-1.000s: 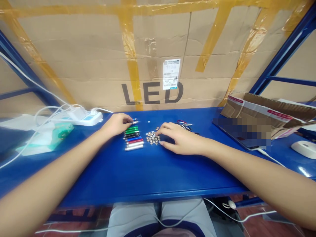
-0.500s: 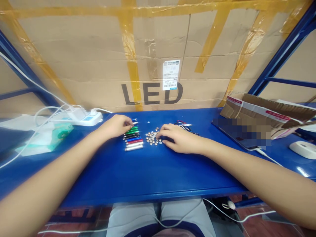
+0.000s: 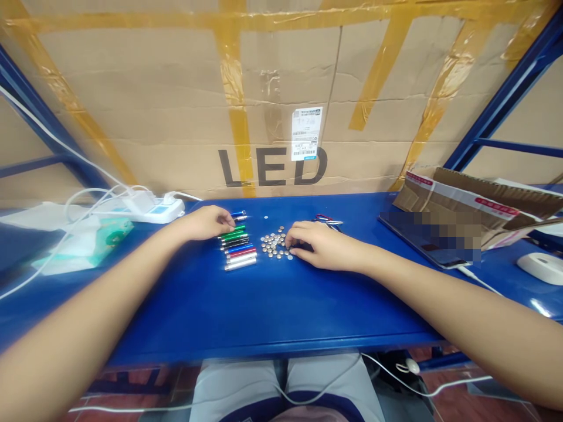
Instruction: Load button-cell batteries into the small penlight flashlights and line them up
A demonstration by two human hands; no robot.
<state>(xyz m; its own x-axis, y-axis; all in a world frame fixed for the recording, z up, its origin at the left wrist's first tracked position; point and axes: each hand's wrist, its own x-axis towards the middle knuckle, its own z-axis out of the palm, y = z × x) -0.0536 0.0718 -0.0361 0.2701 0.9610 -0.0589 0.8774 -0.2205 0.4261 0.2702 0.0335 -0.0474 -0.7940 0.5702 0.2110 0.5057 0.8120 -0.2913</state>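
My left hand (image 3: 210,223) is closed, its fingertips pressed together at the far end of a row of small shiny metal tubes. A silver-ended tube (image 3: 240,218) and a blue tube (image 3: 237,213) show beyond the fingers. Nearer lie green tubes (image 3: 234,229), black tubes (image 3: 235,242), a blue, a red, and a silver tube (image 3: 240,264). Whatever the left fingertips hold is hidden. My right hand (image 3: 314,245) curls at the right edge of a loose pile of small round button cells (image 3: 273,245). Its thumb and fingers are drawn close; anything between them is too small to make out.
Behind the right hand lie small pliers-like tools (image 3: 328,220). A phone (image 3: 417,240) on a cable leans by an open cardboard box (image 3: 466,199), near a white mouse-like device (image 3: 543,268). On the left are a power strip (image 3: 152,210) and a tissue pack (image 3: 97,240). One disc (image 3: 265,217) lies apart.
My right hand has shifted slightly right, away from the middle of the pile, its fingers more curled. My left hand has edged back a little from the tubes.
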